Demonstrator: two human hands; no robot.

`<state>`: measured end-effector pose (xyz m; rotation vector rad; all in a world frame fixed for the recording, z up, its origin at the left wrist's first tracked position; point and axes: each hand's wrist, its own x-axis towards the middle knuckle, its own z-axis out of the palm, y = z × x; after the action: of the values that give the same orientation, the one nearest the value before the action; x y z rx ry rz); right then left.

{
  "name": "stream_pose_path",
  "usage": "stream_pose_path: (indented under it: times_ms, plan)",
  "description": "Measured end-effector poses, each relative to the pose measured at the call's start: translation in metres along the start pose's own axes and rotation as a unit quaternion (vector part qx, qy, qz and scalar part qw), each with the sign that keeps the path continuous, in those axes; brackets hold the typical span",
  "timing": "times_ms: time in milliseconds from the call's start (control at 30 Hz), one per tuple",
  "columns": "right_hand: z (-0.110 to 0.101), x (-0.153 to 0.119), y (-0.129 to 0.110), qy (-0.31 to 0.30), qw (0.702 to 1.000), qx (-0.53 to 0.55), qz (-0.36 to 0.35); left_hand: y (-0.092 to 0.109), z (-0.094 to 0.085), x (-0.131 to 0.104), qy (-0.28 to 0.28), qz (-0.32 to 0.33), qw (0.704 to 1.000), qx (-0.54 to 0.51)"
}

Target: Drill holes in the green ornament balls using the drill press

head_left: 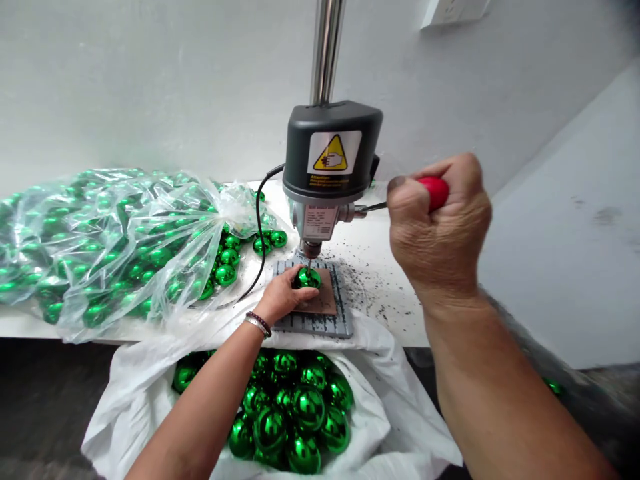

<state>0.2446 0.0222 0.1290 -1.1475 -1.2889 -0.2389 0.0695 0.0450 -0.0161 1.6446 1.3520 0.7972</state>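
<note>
A small bench drill press (334,153) with a dark grey head stands on the white table. My left hand (287,293) grips a shiny green ball (308,278) by its sides, on a brown board (325,300) that lies on the ribbed grey base plate (344,325). The drill bit (309,262) points down at the ball's top; whether it has entered the ball I cannot tell. On the right, my right hand (440,223) is wrapped round the red knob (433,192) of the press's feed lever (376,207).
A clear plastic bag (110,247) full of green balls covers the table's left side. Below the table edge, a white sack (400,413) holds several more green balls (307,407). Dark shavings (367,293) litter the table (395,287). A black cable (260,233) hangs left of the press.
</note>
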Motion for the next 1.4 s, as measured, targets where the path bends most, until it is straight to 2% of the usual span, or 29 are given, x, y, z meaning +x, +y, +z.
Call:
stream_pose_path:
  times_ms: [300,433,633,900,1033,1233,1400]
  plan:
    - [-0.004,-0.016,0.007,-0.002,0.999,-0.021,-0.025,0.010,-0.003,-0.004,-0.019,-0.020,1.000,-0.011]
    - [-0.006,-0.023,0.008,0.000,0.999,-0.014,-0.033,0.009,-0.002,-0.003,-0.004,-0.021,1.000,0.019]
    - [-0.005,-0.030,0.011,-0.002,1.000,-0.011,-0.029,0.006,-0.001,-0.003,-0.012,-0.008,1.000,0.019]
    - [-0.002,-0.033,0.015,0.035,0.996,-0.030,-0.076,0.003,0.000,-0.003,0.008,-0.001,1.000,0.017]
    - [-0.003,-0.029,0.013,0.028,0.995,-0.029,-0.093,0.000,0.004,-0.003,0.022,0.004,0.999,0.033]
    - [-0.004,-0.028,0.011,0.035,0.995,-0.025,-0.092,-0.009,0.012,-0.003,0.072,0.020,0.996,0.044]
    - [-0.004,-0.029,0.010,0.034,0.996,-0.020,-0.082,-0.010,0.013,-0.005,0.071,0.021,0.996,0.054]
